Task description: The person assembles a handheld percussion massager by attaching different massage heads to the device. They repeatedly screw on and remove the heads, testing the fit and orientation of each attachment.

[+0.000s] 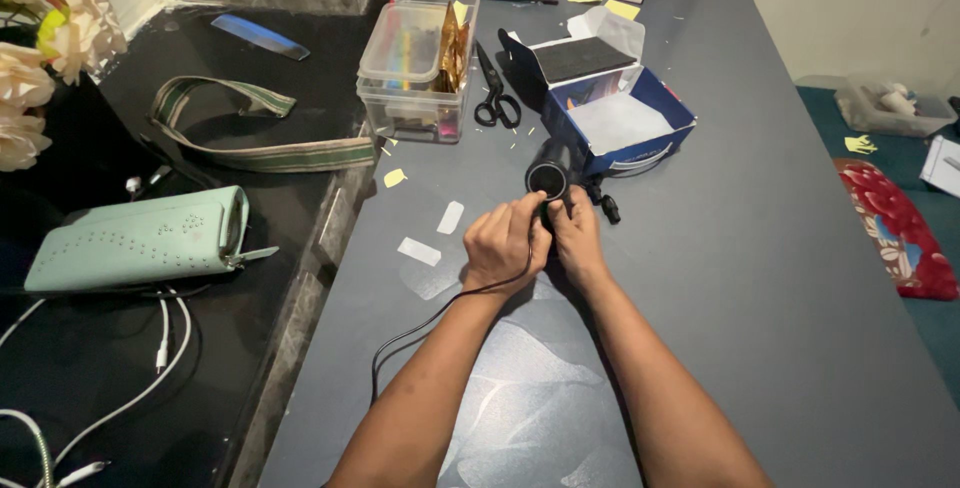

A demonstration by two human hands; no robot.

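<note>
Both hands meet near the middle of the grey surface (760,248). The left hand (503,245) and the right hand (577,238) are pressed side by side, fingers curled around a small black cylindrical device (549,176) whose round end faces the camera; its lower part is hidden behind the fingers, so how each finger sits cannot be told. A thin black cable (440,316) runs from under the left hand back toward the person and off toward the near edge.

Just beyond the hands stands an open blue box (625,120), almost touching the device. Beyond the left hand lie black scissors (495,93) and a clear plastic container (415,66), with paper scraps (420,251) just left of that hand. To the right of the right hand the surface is bare out to its edge, the widest open stretch. The left edge drops to a darker ledge holding a mint-green pouch (140,240) and white cables (150,368), cut off by the frame.
</note>
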